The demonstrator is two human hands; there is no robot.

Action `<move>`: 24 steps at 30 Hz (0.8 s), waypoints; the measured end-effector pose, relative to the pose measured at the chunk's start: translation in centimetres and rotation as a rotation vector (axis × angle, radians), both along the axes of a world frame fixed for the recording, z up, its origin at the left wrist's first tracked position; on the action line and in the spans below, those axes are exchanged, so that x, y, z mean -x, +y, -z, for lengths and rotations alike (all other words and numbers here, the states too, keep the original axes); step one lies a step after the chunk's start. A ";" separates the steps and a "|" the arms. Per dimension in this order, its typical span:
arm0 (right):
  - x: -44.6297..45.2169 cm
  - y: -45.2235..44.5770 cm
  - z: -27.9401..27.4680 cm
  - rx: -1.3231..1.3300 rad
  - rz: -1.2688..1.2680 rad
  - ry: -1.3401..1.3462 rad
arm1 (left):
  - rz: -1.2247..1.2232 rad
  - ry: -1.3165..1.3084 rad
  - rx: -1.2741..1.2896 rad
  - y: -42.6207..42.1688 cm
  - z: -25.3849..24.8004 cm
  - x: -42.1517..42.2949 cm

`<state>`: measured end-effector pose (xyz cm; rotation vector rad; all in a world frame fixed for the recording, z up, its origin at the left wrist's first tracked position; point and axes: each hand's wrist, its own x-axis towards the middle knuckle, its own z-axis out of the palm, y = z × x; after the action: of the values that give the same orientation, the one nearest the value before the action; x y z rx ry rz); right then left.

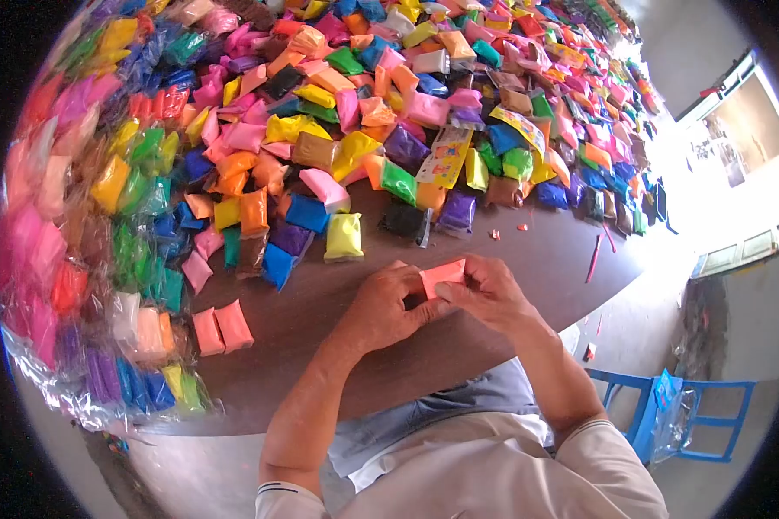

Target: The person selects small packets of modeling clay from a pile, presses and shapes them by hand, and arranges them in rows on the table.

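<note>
Both of my hands are closed on one small coral-coloured packet [442, 275], held above the near part of the brown table [407, 356]. My left hand [388, 303] grips its left end, and my right hand [492, 296] pinches the right end with the thumb across its front. Two packets of a similar coral colour lie side by side on the table to the left, the outer one [207, 332] touching or almost touching the inner one [234, 326]. A yellow packet [344, 238] and a black packet [404, 225] lie just beyond my hands.
A large heap of colourful packets [346, 108] covers the far side of the table. Clear bags of sorted packets [134, 268] line the left edge. A pink stick-like tool [594, 259] and small coral scraps [494, 234] lie on the right. A blue chair [645, 415] stands at right.
</note>
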<state>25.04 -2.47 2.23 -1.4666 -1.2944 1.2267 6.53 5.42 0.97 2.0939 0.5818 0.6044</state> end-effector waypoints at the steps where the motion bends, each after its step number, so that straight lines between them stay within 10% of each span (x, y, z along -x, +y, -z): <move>1: 0.2 0.0 0.2 -0.020 0.023 0.055 | -0.002 -0.015 -0.017 0.0 0.1 0.0; 24: 2.1 0.3 0.5 -0.046 0.181 0.509 | 0.014 0.051 0.061 0.1 -0.4 0.2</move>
<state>22.98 -2.15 1.71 -1.1113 -0.8231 1.3263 6.29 5.49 1.38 2.0598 0.6065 0.5205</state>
